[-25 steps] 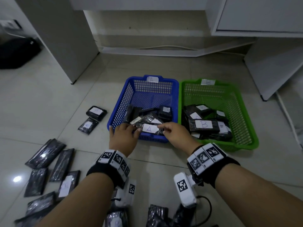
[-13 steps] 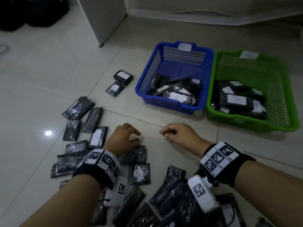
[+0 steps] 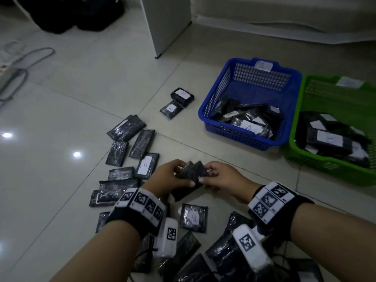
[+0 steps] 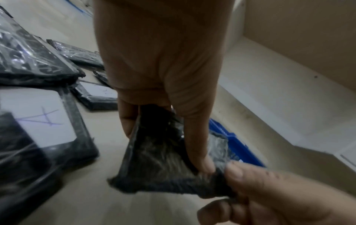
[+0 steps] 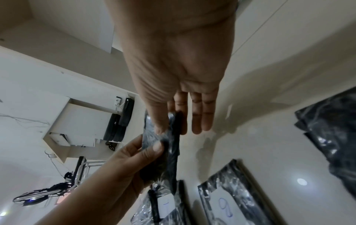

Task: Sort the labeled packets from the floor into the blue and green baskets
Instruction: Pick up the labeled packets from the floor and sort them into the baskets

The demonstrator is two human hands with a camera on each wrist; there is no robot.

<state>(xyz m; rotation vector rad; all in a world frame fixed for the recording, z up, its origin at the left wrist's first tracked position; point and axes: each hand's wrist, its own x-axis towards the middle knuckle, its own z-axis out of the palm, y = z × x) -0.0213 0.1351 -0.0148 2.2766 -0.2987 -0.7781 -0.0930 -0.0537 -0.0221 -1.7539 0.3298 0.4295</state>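
Note:
Both hands hold one black plastic-wrapped packet (image 3: 191, 177) just above the floor, its label out of sight. My left hand (image 3: 184, 174) pinches its left side between thumb and fingers (image 4: 200, 161). My right hand (image 3: 205, 173) pinches the right corner with thumb and forefinger (image 5: 159, 127). The blue basket (image 3: 240, 137) stands at the far right with several packets in it, one marked A. To its right, the green basket (image 3: 325, 166) also holds several labeled packets. Several more packets (image 3: 144, 166) lie scattered on the tiles around my wrists.
Two packets (image 3: 177, 102) lie apart, left of the blue basket. A white cabinet panel (image 3: 166, 27) stands on the floor at the back, with black bags (image 3: 77, 13) at the far left. A grey cable (image 3: 24, 64) loops on the left tiles.
My hands left the blue basket and came back to the floor pile. Half a second ago they were empty over the tiles; now both grip a lifted packet.

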